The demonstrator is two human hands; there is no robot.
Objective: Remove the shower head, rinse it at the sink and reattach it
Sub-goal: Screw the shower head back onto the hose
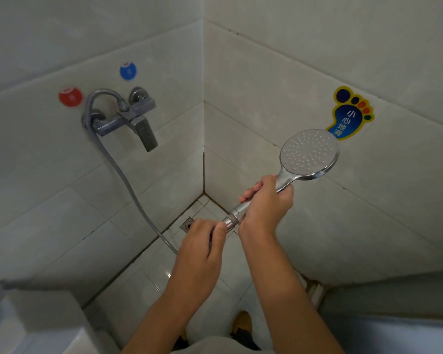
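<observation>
A chrome shower head (308, 154) with a round white spray face points up and to the right in the shower corner. My right hand (266, 203) is wrapped around its handle. My left hand (202, 238) pinches the metal hose nut (229, 221) at the bottom end of the handle. The grey hose (120, 172) runs from under my left hand up along the left wall to the chrome mixer tap (128, 117).
Red (70, 96) and blue (128, 70) round stickers sit above the tap. A foot-shaped sticker (349, 114) is on the right wall. A floor drain (187, 223) lies in the corner. A white toilet tank (36, 325) stands at lower left; a ledge (394, 290) at lower right.
</observation>
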